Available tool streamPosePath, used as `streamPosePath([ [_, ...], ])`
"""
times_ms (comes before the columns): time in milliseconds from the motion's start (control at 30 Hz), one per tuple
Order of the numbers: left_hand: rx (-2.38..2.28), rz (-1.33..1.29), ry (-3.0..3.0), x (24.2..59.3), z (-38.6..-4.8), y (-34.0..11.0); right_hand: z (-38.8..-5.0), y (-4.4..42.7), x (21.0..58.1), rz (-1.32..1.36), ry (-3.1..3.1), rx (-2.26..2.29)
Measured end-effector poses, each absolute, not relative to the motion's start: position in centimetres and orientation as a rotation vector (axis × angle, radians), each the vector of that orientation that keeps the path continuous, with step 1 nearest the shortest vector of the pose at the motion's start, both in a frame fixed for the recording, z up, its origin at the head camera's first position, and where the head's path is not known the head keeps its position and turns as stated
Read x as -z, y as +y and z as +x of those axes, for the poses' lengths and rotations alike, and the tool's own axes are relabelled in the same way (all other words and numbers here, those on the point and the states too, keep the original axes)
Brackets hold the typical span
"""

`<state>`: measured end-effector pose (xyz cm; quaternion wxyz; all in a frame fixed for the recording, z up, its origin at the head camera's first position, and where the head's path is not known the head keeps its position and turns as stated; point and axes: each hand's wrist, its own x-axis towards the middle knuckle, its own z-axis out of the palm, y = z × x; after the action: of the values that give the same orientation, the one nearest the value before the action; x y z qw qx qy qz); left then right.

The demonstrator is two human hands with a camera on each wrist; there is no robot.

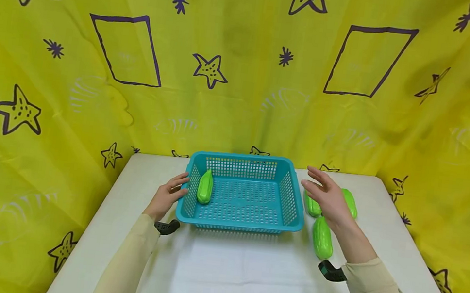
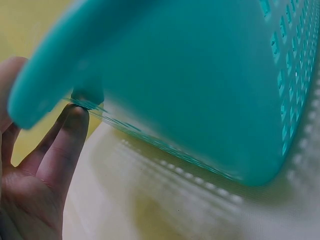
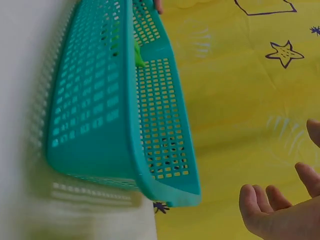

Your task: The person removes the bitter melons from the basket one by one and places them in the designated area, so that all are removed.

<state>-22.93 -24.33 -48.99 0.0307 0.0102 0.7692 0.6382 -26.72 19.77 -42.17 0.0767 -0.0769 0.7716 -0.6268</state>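
Note:
A turquoise mesh basket [image 1: 238, 226] stands on the white table. Inside it, by the left wall, lies one glossy, bright green, elongated vegetable-like piece [image 1: 205, 188]. My left hand [image 1: 165, 196] is at the basket's left side, its fairly straight fingers touching the outside under the rim in the left wrist view. My right hand [image 1: 329, 197], fingers extended and holding nothing, hovers just right of the basket. Below and around it are similar green pieces: one [image 1: 322, 238] nearer the front, one [image 1: 312, 205] beside the basket, and one [image 1: 349, 203] partly hidden behind the hand.
A yellow curtain [image 1: 238, 117] with starfish drawings encloses the table at the back and both sides. White tabletop [image 1: 228, 273] extends in front of the basket. A black device [image 1: 167, 227] sits at the left wrist, another [image 1: 331, 271] at the right.

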Motion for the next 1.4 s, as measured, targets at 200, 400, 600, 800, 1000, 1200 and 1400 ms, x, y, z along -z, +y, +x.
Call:
streamPosePath([
  [200, -1.929, 0.033, 2.394, 49.0, -22.9, -24.3, -27.7, 18.7, 41.0, -0.286, 2.386, 1.769],
  [400, -1.96, 0.07, 2.378, 49.2, -23.1, -24.2, -28.9, 17.4, 40.4, -0.336, 2.355, 1.775],
  [600, -1.959, 0.052, 2.4, 51.4, -24.0, -24.9, -30.4, 15.5, 40.5, -0.368, 2.316, 1.754],
  [800, -1.956, 0.059, 2.44, 52.3, -24.3, -25.3, -31.9, 13.1, 40.6, -0.402, 2.248, 1.793],
  [1000, -1.959, 0.062, 2.438, 52.3, -24.4, -25.4, -33.5, 10.5, 41.1, -0.434, 2.193, 1.832],
  [1200, -1.984, 0.051, 2.388, 52.0, -24.4, -25.3, -34.1, 8.2, 41.4, -0.462, 2.163, 1.79],
  [1400, -1.983, 0.049, 2.361, 49.8, -23.4, -24.7, -34.9, 6.2, 42.1, -0.478, 2.177, 1.703],
])
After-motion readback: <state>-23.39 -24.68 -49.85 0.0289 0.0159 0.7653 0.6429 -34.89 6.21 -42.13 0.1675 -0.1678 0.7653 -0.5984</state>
